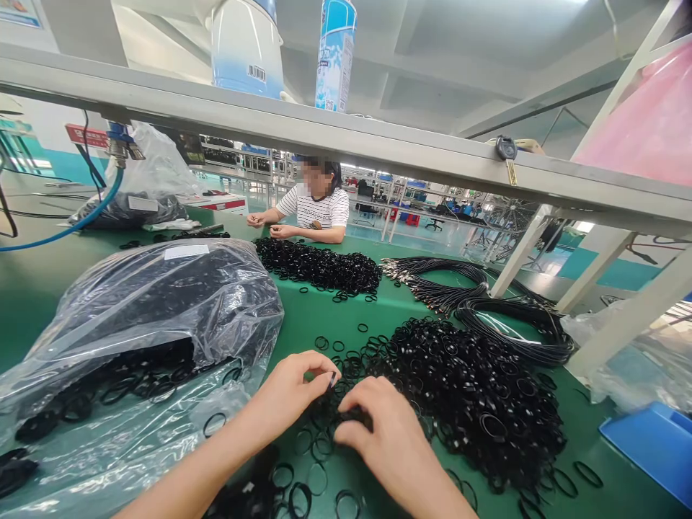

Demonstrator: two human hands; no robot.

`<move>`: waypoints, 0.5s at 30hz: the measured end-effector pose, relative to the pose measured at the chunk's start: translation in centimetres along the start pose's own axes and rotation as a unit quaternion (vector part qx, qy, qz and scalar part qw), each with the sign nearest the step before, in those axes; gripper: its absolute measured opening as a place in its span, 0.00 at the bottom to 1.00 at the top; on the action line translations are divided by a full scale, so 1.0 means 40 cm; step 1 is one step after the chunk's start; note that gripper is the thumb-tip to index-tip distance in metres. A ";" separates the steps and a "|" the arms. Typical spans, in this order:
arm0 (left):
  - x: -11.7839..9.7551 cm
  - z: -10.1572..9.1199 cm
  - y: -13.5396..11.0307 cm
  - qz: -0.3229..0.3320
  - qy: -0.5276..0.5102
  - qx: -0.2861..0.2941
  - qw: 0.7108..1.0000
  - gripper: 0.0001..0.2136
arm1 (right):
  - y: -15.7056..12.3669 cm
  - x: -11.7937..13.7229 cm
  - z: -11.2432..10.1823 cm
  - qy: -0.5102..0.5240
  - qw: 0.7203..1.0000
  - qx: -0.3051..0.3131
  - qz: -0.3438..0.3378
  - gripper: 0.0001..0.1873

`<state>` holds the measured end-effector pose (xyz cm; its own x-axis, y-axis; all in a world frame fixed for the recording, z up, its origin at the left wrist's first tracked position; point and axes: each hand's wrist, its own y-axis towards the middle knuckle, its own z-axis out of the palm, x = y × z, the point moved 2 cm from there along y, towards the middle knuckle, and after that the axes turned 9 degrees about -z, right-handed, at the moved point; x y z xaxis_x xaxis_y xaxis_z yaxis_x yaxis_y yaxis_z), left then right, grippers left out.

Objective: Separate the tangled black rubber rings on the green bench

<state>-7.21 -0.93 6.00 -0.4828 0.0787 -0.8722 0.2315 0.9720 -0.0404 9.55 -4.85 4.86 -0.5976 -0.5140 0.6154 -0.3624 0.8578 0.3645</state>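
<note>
My left hand (296,383) is closed in a pinch, with a bit of a small black ring showing at the fingertips. Beside it, my right hand (385,425) is curved with thumb and forefinger apart, and nothing can be made out between them. Both hands are over loose black rings (321,445) scattered on the green tabletop (303,317). A large heap of the same black rings (465,389) lies just right of my hands. More rings (246,494) gather near the front edge, partly behind my left forearm.
A clear plastic bag (227,288) of black rings spreads along the left. Coiled black cables (519,339) lie behind the heap, and a blue tray (649,447) sits at right. Opposite, a person (318,205) works by another ring pile (318,267). A shelf beam (378,137) crosses overhead.
</note>
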 end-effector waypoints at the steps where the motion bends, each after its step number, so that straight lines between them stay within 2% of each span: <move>1: 0.002 0.003 0.002 0.005 -0.001 0.000 1.000 0.08 | -0.004 0.003 0.011 -0.035 0.999 0.022 -0.016 0.07; 4: 0.008 0.010 0.005 0.000 -0.015 0.017 1.000 0.08 | -0.007 -0.001 0.032 -0.093 0.995 0.042 -0.019 0.09; 8: 0.004 0.008 -0.001 -0.012 -0.031 0.026 0.999 0.08 | 0.001 -0.014 0.021 -0.069 0.998 -0.013 0.003 0.12; 11: -0.002 0.008 -0.010 -0.013 -0.019 0.039 0.999 0.08 | 0.007 -0.014 0.009 -0.004 0.999 -0.030 0.031 0.11; 15: -0.005 0.028 -0.017 -0.006 -0.022 0.095 0.995 0.09 | 0.012 -0.010 0.005 0.151 0.985 -0.041 0.067 0.08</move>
<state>-6.32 -1.87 5.67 -0.4497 0.0530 -0.8916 0.3832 0.9131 -0.1390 9.47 -4.23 4.63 -0.3911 -0.3825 0.8371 -0.2284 0.9214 0.3143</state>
